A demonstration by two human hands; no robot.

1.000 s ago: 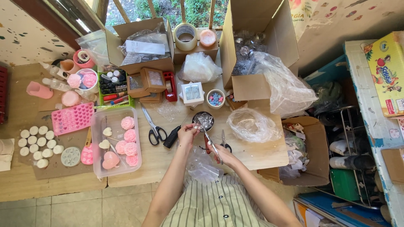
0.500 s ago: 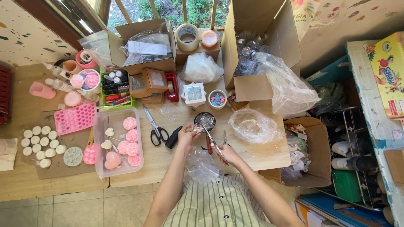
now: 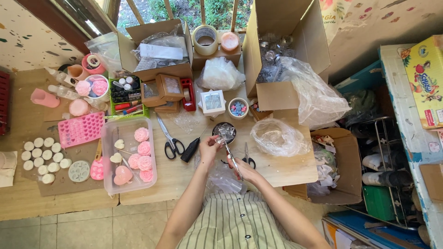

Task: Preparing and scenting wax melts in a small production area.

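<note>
My left hand pinches a piece of crinkled clear wrap at the edge of a small round dark tin on the wooden table. In my right hand is a thin metal tool like tweezers, with its tip pointing up toward the tin. Both hands work close together at the table's front, right of the middle.
Black scissors and a black marker lie left of my hands, and small scissors lie to the right. A clear tray of pink roses and hearts sits further left. A plastic bag and open cardboard boxes are behind and to the right.
Almost nothing differs: both hands stay at the tin and the metal tool shifts only slightly.
</note>
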